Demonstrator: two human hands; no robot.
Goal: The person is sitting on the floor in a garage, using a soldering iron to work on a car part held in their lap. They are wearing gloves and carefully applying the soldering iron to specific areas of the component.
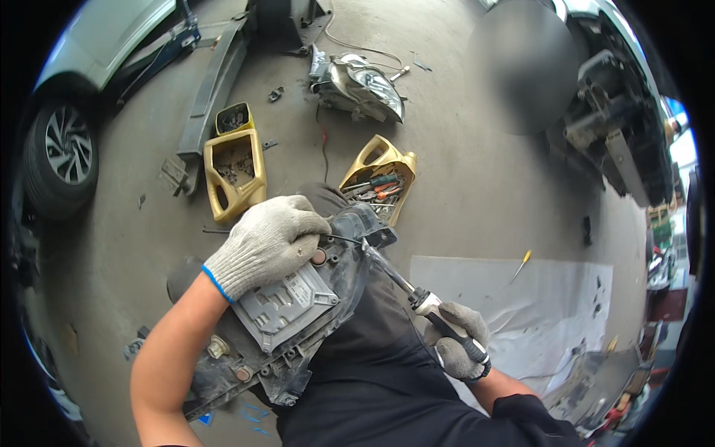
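My left hand (272,242), in a pale knit glove with a blue cuff, pinches a thin black rod (344,238). The rod's far end sticks out left of the glove, and its other end meets the iron's tip at a corner bracket of the headlight housing. My gloved right hand (460,343) is wrapped round the white-and-black handle of a soldering iron (426,302), whose metal shaft slants up left. Across my lap lies the dark, dusty headlight housing (287,372), back side up. A silver control module (287,309) is fixed to it, under my left wrist.
Ahead stand a cut yellow jug of tools (406,195) and another of small dark parts (258,186). Farther off is a loose headlight (365,86). A yellow-handled screwdriver (521,266) lies beyond a white sheet (477,279). Cars flank both sides, with a wheel (63,149) at left.
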